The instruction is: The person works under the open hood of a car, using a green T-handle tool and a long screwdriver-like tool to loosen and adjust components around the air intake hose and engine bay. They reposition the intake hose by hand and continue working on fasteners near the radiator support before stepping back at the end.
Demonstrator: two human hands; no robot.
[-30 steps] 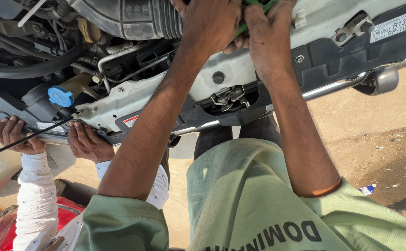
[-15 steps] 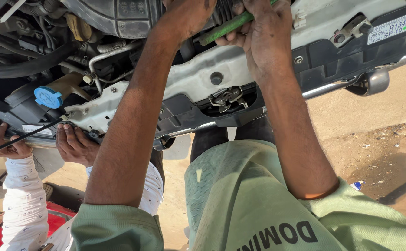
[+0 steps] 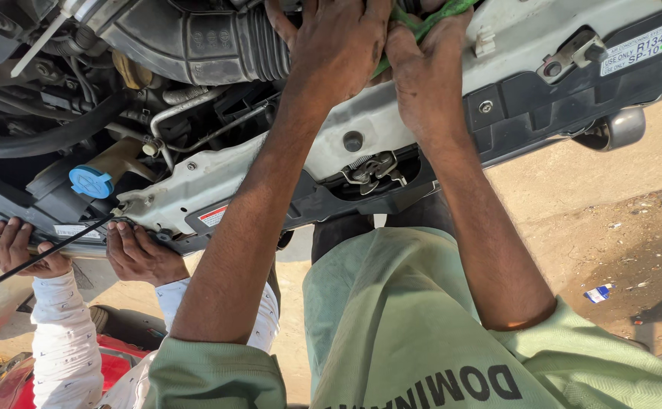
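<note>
Both hands at 12 o'clock in engine bay: right hand [image 3: 426,76] fingers wrapped round green tool handle [image 3: 422,23]; left hand [image 3: 338,45] fingers narrow, pressing beside it, near ribbed air hose [image 3: 217,42]. Co-worker's hands [image 3: 138,254] at 8 o'clock.

Pale green short-sleeved shirt [image 3: 391,318] with dark block lettering; 2 bare forearms; no gloves.
</note>
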